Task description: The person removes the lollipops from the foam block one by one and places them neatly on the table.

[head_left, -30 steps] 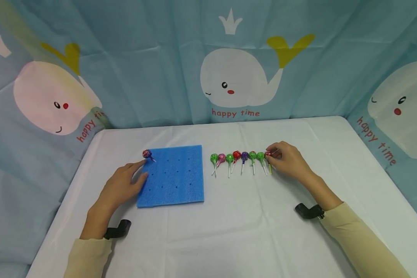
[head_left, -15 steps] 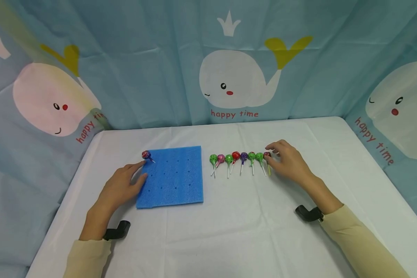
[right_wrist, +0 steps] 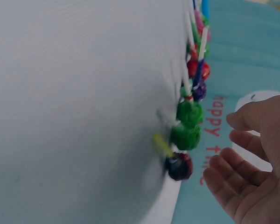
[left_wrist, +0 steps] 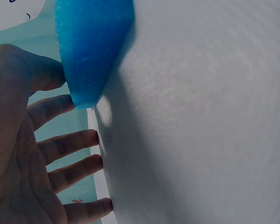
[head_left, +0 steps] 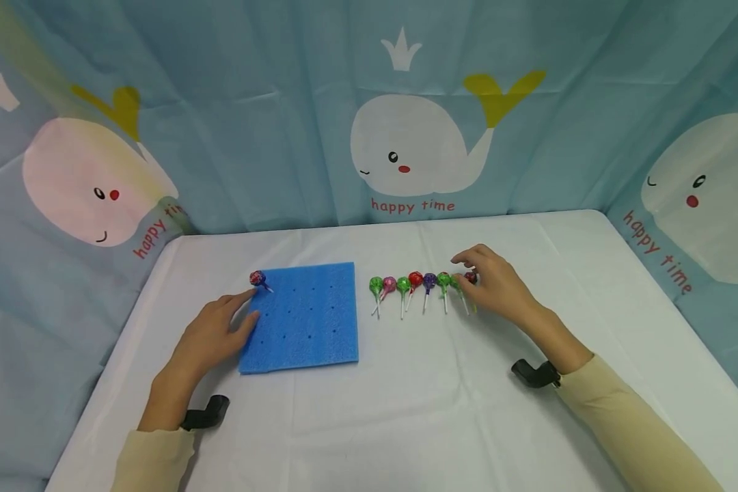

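A blue foam board (head_left: 307, 318) with rows of small holes lies on the table. My left hand (head_left: 212, 335) rests at its left edge, index finger and thumb touching it, the other fingers spread straight in the left wrist view. At the board's far left corner a lollipop (head_left: 257, 278) with a red and blue wrapper leans. My right hand (head_left: 498, 283) hovers, holding nothing, over the right end of a lollipop row. Beneath its fingers are a green lollipop (right_wrist: 185, 136) and a dark red lollipop (right_wrist: 179, 166) with a yellow stick, both partly hidden in the head view.
Further left in the row lie a purple lollipop (head_left: 429, 281), a red lollipop (head_left: 415, 279), a pink lollipop (head_left: 389, 284) and several green ones. A white cloth (head_left: 369, 424) covers the table. Behind hangs a blue whale-print curtain (head_left: 270, 150).
My right hand has released the dark red lollipop, spread its fingers and shifted left over the green one. The left hand stays at the board. The head view has tilted slightly.
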A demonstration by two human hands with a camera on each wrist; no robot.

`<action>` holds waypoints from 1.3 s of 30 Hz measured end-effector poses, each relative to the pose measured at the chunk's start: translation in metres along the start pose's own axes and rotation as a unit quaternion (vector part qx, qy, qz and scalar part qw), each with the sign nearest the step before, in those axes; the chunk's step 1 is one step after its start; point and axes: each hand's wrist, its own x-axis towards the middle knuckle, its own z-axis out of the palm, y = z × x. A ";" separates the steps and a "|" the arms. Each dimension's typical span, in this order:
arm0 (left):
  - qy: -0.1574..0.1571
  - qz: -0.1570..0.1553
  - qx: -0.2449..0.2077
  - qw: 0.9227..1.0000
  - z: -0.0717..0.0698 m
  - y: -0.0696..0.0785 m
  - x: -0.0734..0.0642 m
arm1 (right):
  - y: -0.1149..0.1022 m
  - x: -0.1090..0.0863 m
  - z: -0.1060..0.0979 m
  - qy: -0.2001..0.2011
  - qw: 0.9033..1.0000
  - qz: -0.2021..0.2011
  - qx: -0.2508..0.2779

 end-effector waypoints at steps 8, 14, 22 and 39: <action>-0.003 -0.002 -0.002 1.000 0.000 0.000 -0.001 | -0.019 0.014 0.008 -0.015 1.000 -0.017 0.008; -0.005 -0.003 0.002 1.000 0.001 -0.001 0.001 | -0.035 0.024 0.017 -0.032 0.999 -0.028 0.023; -0.003 -0.005 0.002 1.000 0.001 0.000 0.002 | -0.053 0.041 0.032 -0.040 0.997 -0.055 0.041; -0.010 -0.010 0.003 1.000 0.000 0.000 0.003 | -0.085 0.055 0.057 -0.078 0.992 -0.076 0.061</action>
